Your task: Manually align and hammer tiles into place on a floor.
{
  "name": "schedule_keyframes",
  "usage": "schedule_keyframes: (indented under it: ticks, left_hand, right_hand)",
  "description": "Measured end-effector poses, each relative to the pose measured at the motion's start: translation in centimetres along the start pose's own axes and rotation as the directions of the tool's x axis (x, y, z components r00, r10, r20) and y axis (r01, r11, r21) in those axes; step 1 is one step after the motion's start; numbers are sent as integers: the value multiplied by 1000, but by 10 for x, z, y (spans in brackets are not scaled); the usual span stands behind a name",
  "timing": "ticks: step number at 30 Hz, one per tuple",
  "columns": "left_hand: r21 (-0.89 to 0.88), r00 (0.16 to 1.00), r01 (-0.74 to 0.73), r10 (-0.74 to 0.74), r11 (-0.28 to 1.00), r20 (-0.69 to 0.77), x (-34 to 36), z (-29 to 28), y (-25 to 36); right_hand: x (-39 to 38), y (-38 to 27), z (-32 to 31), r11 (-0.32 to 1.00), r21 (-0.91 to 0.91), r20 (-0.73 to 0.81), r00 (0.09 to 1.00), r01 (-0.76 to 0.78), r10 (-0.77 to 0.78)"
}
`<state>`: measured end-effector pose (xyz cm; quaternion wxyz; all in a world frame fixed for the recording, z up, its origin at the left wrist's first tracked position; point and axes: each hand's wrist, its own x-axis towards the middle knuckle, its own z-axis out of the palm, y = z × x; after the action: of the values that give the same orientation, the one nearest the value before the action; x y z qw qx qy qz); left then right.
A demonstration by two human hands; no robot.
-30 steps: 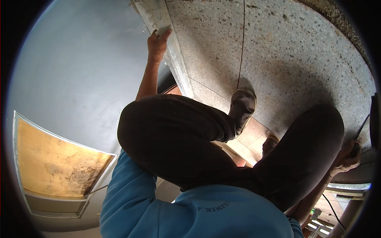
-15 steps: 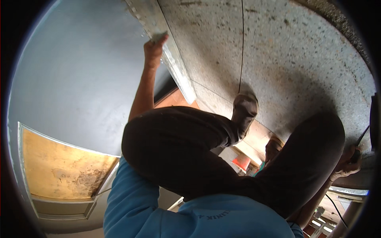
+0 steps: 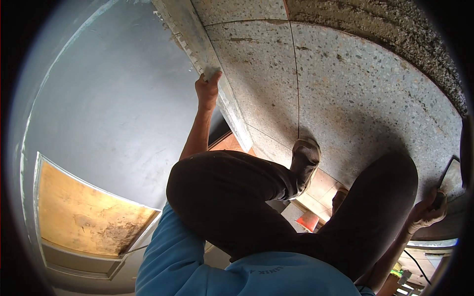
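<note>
My left hand is wrapped over the edge of a long, pale grey strip running between a grey panel and the floor. Its thumb lies on the strip's top face. At the far right, my right hand is closed on the dark handle of a trowel. The trowel's flat blade shows only partly, beside my right knee, close to the picture's dark rim. Beneath and ahead of me lie speckled stone tiles with dark joints.
Rough wet-looking mortar borders the tiles at the far right. The large grey panel stands on the left, with a stained yellow board below it. My shoe rests on the floor. Behind it are a red object and a black cable.
The view has shifted, bringing more mortar and tile joints into sight. My left hand still grips the strip. More of the trowel blade shows by my right hand.
</note>
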<state>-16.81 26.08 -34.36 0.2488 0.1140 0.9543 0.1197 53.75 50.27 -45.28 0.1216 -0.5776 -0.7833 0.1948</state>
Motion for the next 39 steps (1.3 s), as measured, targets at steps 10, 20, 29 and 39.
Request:
schedule_keyframes:
  ticks: [10,20,29,39]
  left_hand:
    - [79,997,-63,66,995,-45,5,1,-8]
    - [79,985,-133,140,988,-96,4,4,-8]
    - [33,991,-93,96,995,-97,5,4,-9]
    - [282,976,-101,150,954,-158,2,10,25]
  right_hand:
    - [1,-3,-1,1000,-5,-28,999,23,-24]
    - [-3,2,1,997,25,28,997,-69,69]
    - [-4,-18,0,959,-215,24,980,-186,196]
    - [-4,-4,0,994,-22,-67,993,-103,102]
